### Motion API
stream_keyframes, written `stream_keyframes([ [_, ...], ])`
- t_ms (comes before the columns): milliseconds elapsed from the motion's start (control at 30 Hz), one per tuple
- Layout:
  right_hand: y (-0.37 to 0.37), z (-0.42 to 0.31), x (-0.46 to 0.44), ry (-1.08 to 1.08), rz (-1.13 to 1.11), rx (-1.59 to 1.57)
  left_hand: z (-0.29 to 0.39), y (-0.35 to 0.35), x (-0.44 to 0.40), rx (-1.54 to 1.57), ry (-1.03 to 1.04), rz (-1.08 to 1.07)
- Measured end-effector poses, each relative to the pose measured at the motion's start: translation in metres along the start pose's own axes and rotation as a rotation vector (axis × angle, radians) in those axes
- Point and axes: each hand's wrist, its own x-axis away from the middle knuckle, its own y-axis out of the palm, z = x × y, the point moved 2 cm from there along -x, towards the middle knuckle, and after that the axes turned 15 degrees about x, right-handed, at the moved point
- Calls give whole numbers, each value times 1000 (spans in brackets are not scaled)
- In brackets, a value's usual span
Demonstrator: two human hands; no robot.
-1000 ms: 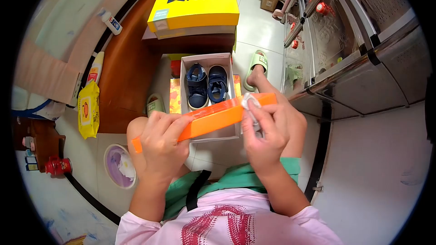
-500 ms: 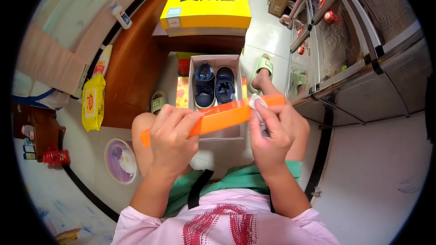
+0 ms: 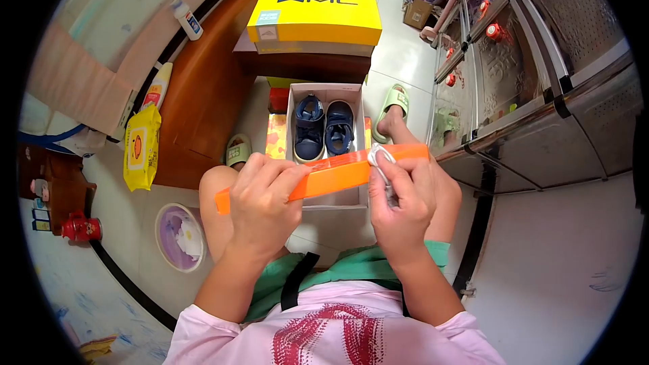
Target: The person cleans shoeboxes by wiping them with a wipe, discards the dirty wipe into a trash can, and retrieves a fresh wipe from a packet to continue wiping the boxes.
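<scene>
A long, narrow orange piece point(image 3: 332, 179), possibly a box lid seen edge-on, is held across in front of me above my lap. My left hand point(image 3: 265, 196) is closed around its left part, fingers over the upper edge. My right hand point(image 3: 403, 199) pinches a crumpled white cloth or wipe point(image 3: 378, 156) against the piece's right part. Just beyond, an open shoebox point(image 3: 359, 105) contains two small navy shoes point(image 3: 309, 138) with white soles. The orange piece covers the box's near portion from view.
A closed yellow shoebox point(image 3: 314, 10) rests on a dark brown surface ahead. At left are a yellow wipes pack point(image 3: 142, 149), a white bottle point(image 3: 187, 20) and a purple-lined bin point(image 3: 180, 238). Glass-fronted cabinets point(image 3: 520, 67) line the right; my feet wear green slippers point(image 3: 394, 105).
The view has shifted slightly, so the boxes appear a little farther right. My right hand and the white cloth have moved slightly left along the orange piece. Both hands keep their grip.
</scene>
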Motion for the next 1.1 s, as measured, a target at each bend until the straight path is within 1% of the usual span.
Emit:
stream_keyframes([
  [67, 4, -11, 2, -39, -73, -11, -1, 2, 1, 0, 9, 6],
  [100, 7, -18, 3, -40, -73, -12, -2, 3, 2, 8, -4, 2],
  [167, 11, -33, 3, -159, -26, -48, -1, 1, 2, 13, -16, -2],
  [267, 12, -31, 0, -128, -61, -74, 5, -13, -1, -45, -81, -29],
  [333, 12, -30, -3, -127, -66, -86, 6, -28, 3, -115, -156, 5],
  [500, 6, -31, -8, -78, -108, -111, -13, -38, 17, -102, -106, 15],
  [567, 5, -26, -10, -58, -114, -127, -16, -40, 18, -25, -121, 0],
  [633, 6, -14, -12, -15, -42, -62, -20, -44, 19, 19, -130, -23],
  [700, 8, -10, -12, -15, -46, -37, -25, -48, 21, 64, -137, -45],
  [767, 9, -10, -10, -33, -30, -46, -36, -52, 29, 319, -356, 26],
  [800, 10, -9, -9, -34, -32, -43, -41, -55, 35, 404, -422, -12],
  [833, 11, -9, -8, -22, -33, -68, -43, -53, 39, 406, -424, -10],
  [900, 14, -11, -8, -13, -37, -94, -51, -48, 49, 642, -483, 105],
  [933, 13, -13, -8, -10, -49, -90, -54, -44, 54, 643, -487, 108],
  [1000, 10, -17, -9, -10, -63, -85, -58, -39, 60, 890, -460, 247],
  [1033, 7, -18, -9, -21, -93, -84, -56, -38, 59, 891, -462, 248],
  [1100, 4, -19, -7, -33, -125, -83, -55, -36, 59, 1051, -594, 339],
])
